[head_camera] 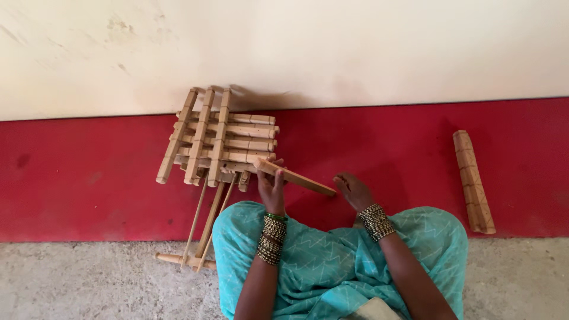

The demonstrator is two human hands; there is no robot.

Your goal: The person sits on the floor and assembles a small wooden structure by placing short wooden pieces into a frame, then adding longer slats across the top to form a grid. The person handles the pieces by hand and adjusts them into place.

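1. Lying at the far left on the grey concrete floor (89,284), a turned wooden rod (178,259) sits crosswise, with several thin sticks (204,222) rising from it toward the stack above.
2. Next comes a stack of wooden slats (219,139), laid crisscross on the red floor band (89,178) just below the cream wall (296,47); three long slats run up and down over a row of shorter ones that run sideways.
3. Touching the lower right corner of that stack is the left hand (271,186). Its fingers (265,178) are clenched around the near end of a flat wooden slat (294,176), thumb side up, so that end is wrapped inside the grasp.
4. From those fingers the slat slants down to the right, its free end pointing at the right hand and stopping just short of it.
5. The right hand (352,191) rests palm down on the red band, fingers loose and released, holding nothing; they lie just beside the slat's tip, apart from it.
6. Both wrists carry stacked bangles (272,237), above a turquoise patterned cloth (338,261) over the lap.
7. Well apart on the far right, one thick notched wooden bar (473,181) lies alone on the red band.
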